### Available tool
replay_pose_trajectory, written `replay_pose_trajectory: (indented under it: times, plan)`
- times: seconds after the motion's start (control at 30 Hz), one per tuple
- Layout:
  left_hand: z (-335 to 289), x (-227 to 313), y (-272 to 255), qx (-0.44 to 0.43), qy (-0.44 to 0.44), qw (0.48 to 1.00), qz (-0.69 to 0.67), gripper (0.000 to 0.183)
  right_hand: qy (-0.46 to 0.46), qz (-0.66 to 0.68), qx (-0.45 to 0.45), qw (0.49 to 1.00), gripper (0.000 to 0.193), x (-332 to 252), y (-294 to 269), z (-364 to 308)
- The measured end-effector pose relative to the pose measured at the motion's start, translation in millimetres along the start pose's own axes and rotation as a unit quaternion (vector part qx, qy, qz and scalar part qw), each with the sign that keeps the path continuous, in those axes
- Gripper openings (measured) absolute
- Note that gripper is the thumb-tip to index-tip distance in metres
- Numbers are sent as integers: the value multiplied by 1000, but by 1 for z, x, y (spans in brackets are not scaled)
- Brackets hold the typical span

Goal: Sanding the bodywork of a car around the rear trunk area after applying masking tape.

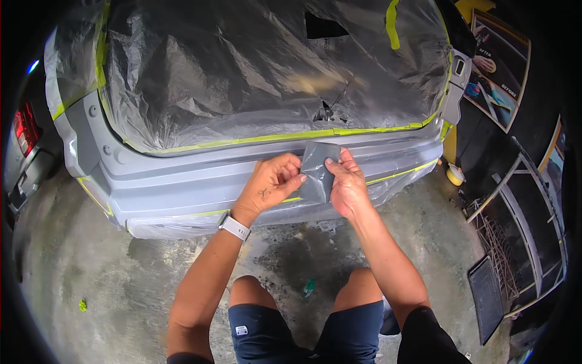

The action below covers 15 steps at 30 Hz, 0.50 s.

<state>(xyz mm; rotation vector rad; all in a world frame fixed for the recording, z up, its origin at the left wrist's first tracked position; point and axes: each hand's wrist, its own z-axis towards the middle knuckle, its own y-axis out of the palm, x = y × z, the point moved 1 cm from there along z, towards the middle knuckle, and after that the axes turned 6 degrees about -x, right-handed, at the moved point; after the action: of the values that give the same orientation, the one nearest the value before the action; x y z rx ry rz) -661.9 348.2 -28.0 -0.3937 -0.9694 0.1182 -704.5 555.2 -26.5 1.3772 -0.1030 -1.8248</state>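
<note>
A small dark grey sheet of sandpaper (316, 182) is held up in front of the car's rear bumper. My right hand (348, 185) pinches its right edge, with the thumb on the face toward me and the fingers mostly behind. At the sheet's left edge, my left hand (273, 182) is curled, its thumb and fingertips gripping the edge. Just beyond both hands runs the pale grey bumper (176, 179), dull like primer. Clear plastic film (212, 73) covers the tailgate above it, edged with yellow-green masking tape (242, 142).
Another vehicle's red tail light (25, 128) shows at the far left. To the right stand a metal frame (518, 218) and a black tray-like panel (486, 300). Posters (500, 67) hang on the dark wall. A green scrap (308, 288) lies on the stained concrete floor (151, 285).
</note>
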Motion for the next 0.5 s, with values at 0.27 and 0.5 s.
replay_pose_trajectory:
  times: [0.27,0.5]
  plan:
    - [14,-19,3,23,-10,993,-112,10,-72,-205,-73,973,15,21,-27,-3]
    - [11,-9,-9,-22,-43,984,-172,26,6,-180,-80,980,27,12,-27,-12]
